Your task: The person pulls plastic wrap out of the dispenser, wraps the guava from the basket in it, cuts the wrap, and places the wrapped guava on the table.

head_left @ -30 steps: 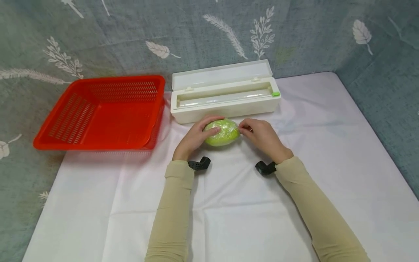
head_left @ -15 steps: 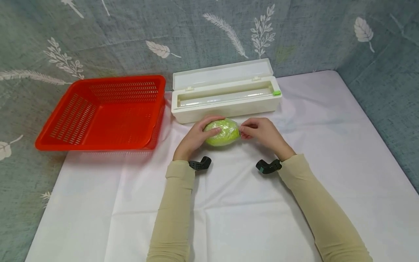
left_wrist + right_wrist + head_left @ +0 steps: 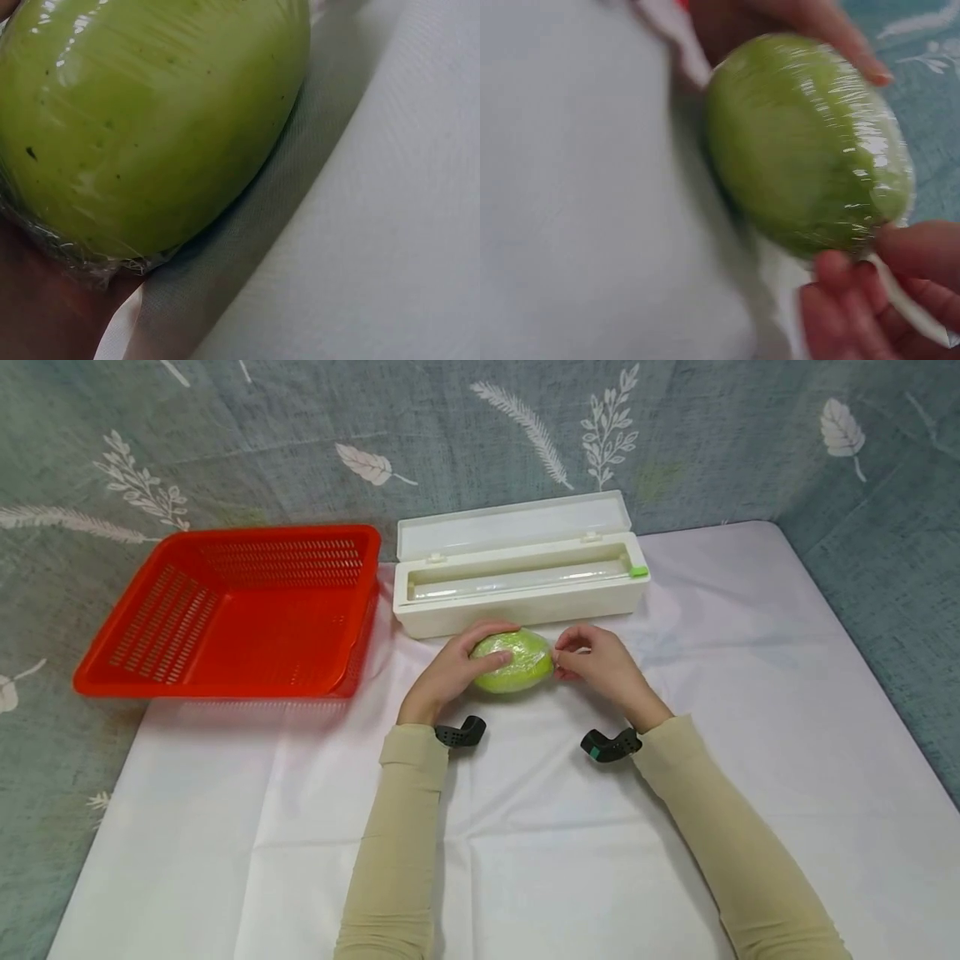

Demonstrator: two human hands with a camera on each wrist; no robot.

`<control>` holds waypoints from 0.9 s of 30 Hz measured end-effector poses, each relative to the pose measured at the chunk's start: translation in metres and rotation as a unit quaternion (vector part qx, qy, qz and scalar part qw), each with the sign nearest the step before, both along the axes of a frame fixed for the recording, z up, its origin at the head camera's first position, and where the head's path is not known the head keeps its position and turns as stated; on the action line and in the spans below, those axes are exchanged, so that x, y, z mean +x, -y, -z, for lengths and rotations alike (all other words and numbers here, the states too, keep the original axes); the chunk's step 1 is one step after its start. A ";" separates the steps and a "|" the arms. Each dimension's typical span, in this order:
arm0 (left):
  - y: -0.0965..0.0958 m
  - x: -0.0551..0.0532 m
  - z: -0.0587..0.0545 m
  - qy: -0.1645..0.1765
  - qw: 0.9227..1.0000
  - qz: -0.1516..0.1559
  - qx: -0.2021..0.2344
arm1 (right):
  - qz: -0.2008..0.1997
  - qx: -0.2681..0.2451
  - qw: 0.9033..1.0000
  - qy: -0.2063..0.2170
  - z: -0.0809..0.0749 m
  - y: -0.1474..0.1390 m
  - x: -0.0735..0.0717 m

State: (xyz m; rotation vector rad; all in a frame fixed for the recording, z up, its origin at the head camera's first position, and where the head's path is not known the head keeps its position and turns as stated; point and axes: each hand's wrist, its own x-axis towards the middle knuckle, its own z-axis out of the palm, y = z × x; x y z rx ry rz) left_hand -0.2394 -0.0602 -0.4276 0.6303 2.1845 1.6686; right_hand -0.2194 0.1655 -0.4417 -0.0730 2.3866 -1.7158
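A green oval fruit (image 3: 517, 667), which looks like a mango, lies on its side on the white cloth, tightly wrapped in cling film. My left hand (image 3: 453, 668) grips its left end, thumb across the front and fingers over the far side. At the opposite end, my right hand (image 3: 600, 662) pinches the gathered cling film (image 3: 870, 234) between thumb and fingertips. The left wrist view shows the speckled lower side of the fruit (image 3: 165, 127) and crumpled film (image 3: 112, 266) against the palm. My left fingertips are mostly hidden behind the fruit.
Just behind the hands stands a white cling film box (image 3: 517, 602), lid raised, with a film roll inside and a green slider at its right end. A red plastic basket (image 3: 341, 687) is at the left. Patterned grey-green fabric (image 3: 720, 452) hangs behind the table.
My right fingers have shifted slightly at the film end and the wrist has turned a little. The left hand keeps its grip on the fruit. The view has moved slightly.
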 end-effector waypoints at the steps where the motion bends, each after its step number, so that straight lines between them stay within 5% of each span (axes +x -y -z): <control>1: 0.000 0.000 0.000 -0.001 1.000 -0.001 0.000 | 0.005 0.025 0.999 -0.038 0.001 0.001 0.001; 6: 0.001 -0.001 0.004 -0.002 1.000 -0.005 -0.014 | 0.000 0.155 0.966 -0.205 0.005 0.000 0.005; 10: 0.002 0.001 0.006 0.006 1.000 -0.009 -0.021 | -0.049 0.200 0.945 -0.256 0.003 -0.004 0.007; 17: 0.005 0.002 0.003 0.036 0.999 -0.023 -0.020 | -0.106 0.273 0.889 -0.353 -0.002 -0.006 0.008; 23: 0.005 0.001 -0.001 0.036 0.999 -0.005 -0.013 | -0.102 0.274 0.875 -0.385 -0.002 -0.006 0.007; 27: 0.004 0.000 -0.001 0.031 0.999 -0.005 -0.007 | -0.092 0.268 0.884 -0.372 -0.001 -0.005 0.006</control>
